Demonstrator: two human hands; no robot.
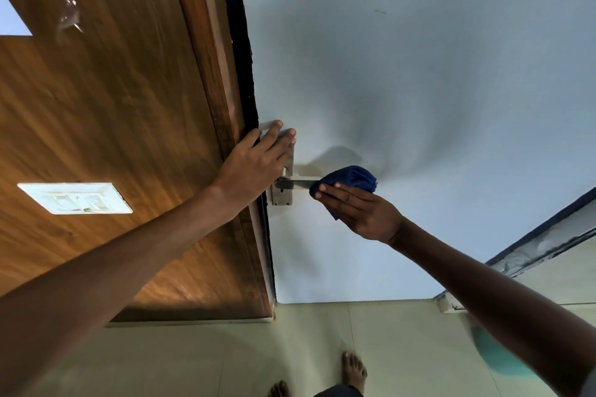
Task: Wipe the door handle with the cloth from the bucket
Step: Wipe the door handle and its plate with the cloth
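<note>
A metal lever door handle (pixel 295 184) on its plate sticks out from a pale blue door (pixel 403 74). A dark blue cloth (pixel 353 178) is wrapped over the handle's free end. My right hand (pixel 358 211) holds the cloth from below, fingers stretched along it. My left hand (pixel 258 164) lies flat against the door's edge just above the handle plate, fingers apart, holding nothing. No bucket is fully in view.
A brown wooden panel (pixel 106 113) with a white switch plate (pixel 75 197) fills the left side. Beige floor tiles (pixel 225 358) lie below, with my bare feet (pixel 353 371) on them. A teal shape (pixel 496 351) shows behind my right forearm.
</note>
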